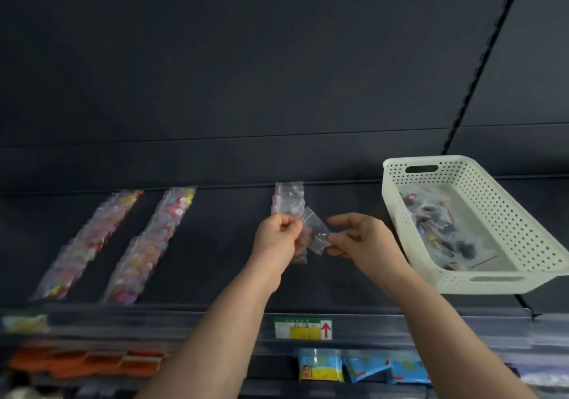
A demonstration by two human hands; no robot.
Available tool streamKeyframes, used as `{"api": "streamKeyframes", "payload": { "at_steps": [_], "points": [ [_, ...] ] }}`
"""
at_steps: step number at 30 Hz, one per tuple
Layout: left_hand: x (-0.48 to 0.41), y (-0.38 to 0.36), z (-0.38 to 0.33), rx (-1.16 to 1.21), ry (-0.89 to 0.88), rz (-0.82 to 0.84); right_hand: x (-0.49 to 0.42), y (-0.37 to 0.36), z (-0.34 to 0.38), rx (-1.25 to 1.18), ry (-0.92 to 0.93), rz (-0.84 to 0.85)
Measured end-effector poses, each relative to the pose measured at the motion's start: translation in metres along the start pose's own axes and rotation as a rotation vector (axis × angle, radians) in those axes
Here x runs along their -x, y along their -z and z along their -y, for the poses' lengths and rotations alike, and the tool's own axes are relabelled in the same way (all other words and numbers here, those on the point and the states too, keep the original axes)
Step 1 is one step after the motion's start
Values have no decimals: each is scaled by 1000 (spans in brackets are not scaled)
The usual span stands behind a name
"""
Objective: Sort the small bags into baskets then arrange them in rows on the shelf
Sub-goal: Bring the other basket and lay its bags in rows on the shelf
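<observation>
Two bare forearms rise from the bottom of the frame. At centre, the left hand [278, 232] and right hand [358, 238] pinch opposite edges of one small clear bag [317, 234] above the dark shelf [221, 244]. Bag rows [147, 244] lie at left; the white basket [505, 214] of bags sits right.

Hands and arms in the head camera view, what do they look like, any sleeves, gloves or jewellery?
Both hands, the left hand and the right hand, are bare, with no gloves. Both forearms are uncovered as far as the frame shows, with no sleeve visible. No rings, watch or bracelet show in this somewhat blurred view.
</observation>
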State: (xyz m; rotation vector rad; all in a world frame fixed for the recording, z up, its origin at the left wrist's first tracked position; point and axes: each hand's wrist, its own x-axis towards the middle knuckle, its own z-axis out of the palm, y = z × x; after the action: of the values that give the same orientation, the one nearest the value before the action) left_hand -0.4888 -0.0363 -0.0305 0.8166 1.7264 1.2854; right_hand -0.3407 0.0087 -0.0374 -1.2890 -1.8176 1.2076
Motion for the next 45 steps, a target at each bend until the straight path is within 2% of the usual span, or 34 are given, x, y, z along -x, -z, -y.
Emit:
{"api": "streamKeyframes", "payload": {
  "at_steps": [3,6,8,10,13,15,18,23,28,34,36,39,42,45],
  "points": [
    [-1,3,0,-24,-22,-30,2,-4,6,110,59,-45],
    [-2,2,-1,-14,-49,-45,0,-11,5,88,67,-167],
    [-3,1,-1,18,-52,-70,0,-15,3,-23,26,-250],
    [-3,0,2,48,-46,-100,1,-18,2,-242,-70,-272],
    [-3,1,6,88,-25,-98,5,-25,0,-553,-217,-105],
    [-2,2,9,112,0,-82,6,-32,-3,-588,-268,5],
    [-2,4,15,112,31,-80,7,-37,-4,-582,-265,-16],
    [-4,16,21,195,101,-169,6,-34,-7,-553,-240,-111],
    [1,19,22,226,143,-107,12,-50,1,-622,-257,61],
    [4,23,25,155,126,-102,12,-48,4,-530,-245,48],
    [6,26,28,113,118,-70,13,-49,2,-554,-251,27],
    [9,36,37,-35,65,-17,13,-53,-2,-442,-254,-30],
    [9,51,49,-405,-91,0,14,-55,-6,-321,-277,-10],
    [11,60,53,-710,-149,7,15,-59,-10,-111,-247,-37]
  ]
}}
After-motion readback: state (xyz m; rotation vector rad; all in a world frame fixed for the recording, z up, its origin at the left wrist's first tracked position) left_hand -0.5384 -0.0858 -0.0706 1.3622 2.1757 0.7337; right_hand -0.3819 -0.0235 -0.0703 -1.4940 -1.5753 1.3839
